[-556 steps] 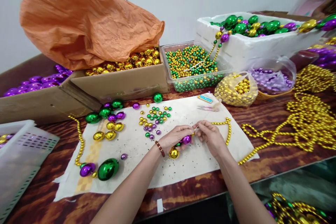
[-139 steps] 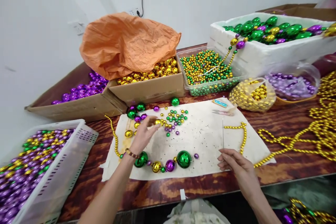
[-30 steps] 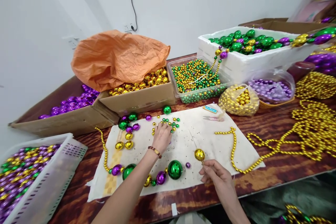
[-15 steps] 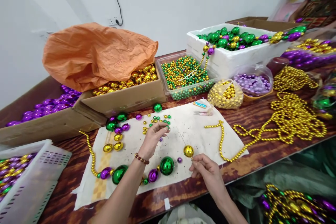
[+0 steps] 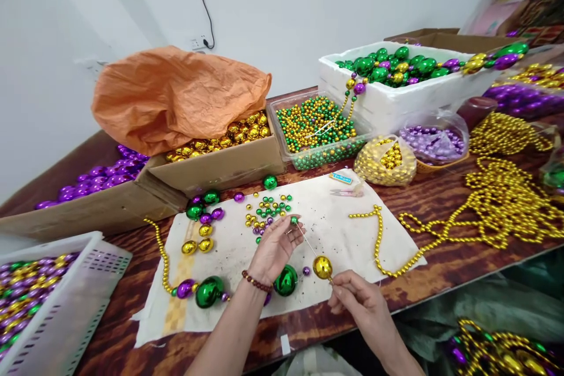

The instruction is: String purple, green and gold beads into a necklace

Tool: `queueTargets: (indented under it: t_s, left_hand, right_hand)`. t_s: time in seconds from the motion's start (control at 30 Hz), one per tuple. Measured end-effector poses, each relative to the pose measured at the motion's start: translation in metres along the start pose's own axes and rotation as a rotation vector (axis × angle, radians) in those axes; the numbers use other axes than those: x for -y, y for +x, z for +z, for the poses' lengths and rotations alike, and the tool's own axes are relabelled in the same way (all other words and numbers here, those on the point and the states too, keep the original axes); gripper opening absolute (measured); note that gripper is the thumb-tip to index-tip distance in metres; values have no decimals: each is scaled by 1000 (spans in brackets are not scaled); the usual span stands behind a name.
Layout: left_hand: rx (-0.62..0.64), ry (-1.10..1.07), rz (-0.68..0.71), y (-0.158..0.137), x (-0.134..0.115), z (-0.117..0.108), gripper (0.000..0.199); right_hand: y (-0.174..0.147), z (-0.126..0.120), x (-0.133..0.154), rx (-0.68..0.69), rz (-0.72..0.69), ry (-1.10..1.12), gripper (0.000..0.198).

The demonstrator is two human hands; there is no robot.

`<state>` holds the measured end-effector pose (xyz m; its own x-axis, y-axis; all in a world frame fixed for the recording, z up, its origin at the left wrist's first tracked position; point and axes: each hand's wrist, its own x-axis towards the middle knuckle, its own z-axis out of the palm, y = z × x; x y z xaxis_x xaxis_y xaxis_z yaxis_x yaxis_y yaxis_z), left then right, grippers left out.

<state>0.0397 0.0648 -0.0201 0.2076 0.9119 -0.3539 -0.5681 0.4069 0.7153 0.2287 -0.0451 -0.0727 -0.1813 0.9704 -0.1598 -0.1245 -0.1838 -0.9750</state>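
Note:
My left hand [image 5: 279,241] pinches a small green bead [image 5: 294,220] between thumb and fingertips. A thin pale thread or needle [image 5: 307,241] runs from this bead down to a shiny gold ball [image 5: 322,267]. Just below the ball, my right hand [image 5: 359,299] is closed on the bead string, its fingertips hiding most of that spot. Behind my left wrist lies a strung row with a large green ball [image 5: 286,280], another green ball [image 5: 210,292] and a purple ball [image 5: 185,288]. A loose small purple bead [image 5: 306,271] rests on the white cloth [image 5: 335,229].
Small loose beads [image 5: 271,208] lie on the cloth, near snips [image 5: 347,192]. Gold bead chains [image 5: 502,200] spread rightward. Behind stand a cardboard box [image 5: 220,167], a clear bead tub [image 5: 326,155] and a white foam box [image 5: 352,88]. A plastic basket [image 5: 83,294] stands left.
My left hand has moved right and down, bringing the green bead to the end of the thread or needle. My right hand still grips below the gold ball. The view has shifted slightly.

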Motion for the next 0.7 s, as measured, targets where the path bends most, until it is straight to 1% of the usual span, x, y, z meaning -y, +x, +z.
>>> queueTargets:
  t_s: [0.23, 0.43, 0.57, 0.7]
  left_hand:
    - [-5, -42, 8, -1, 0, 1, 20]
    - [-30, -24, 34, -1, 0, 1, 19]
    - [-32, 65, 75, -3, 1, 3, 22]
    - [30, 229, 74, -8, 10, 10, 25]
  right_hand:
    - [-4, -2, -4, 4, -15, -20, 16]
    - [-3, -2, -7, -10, -10, -29, 16]
    - [-1, -1, -6, -23, 1, -34, 18]
    - [10, 4, 0, -58, -2, -34, 20]
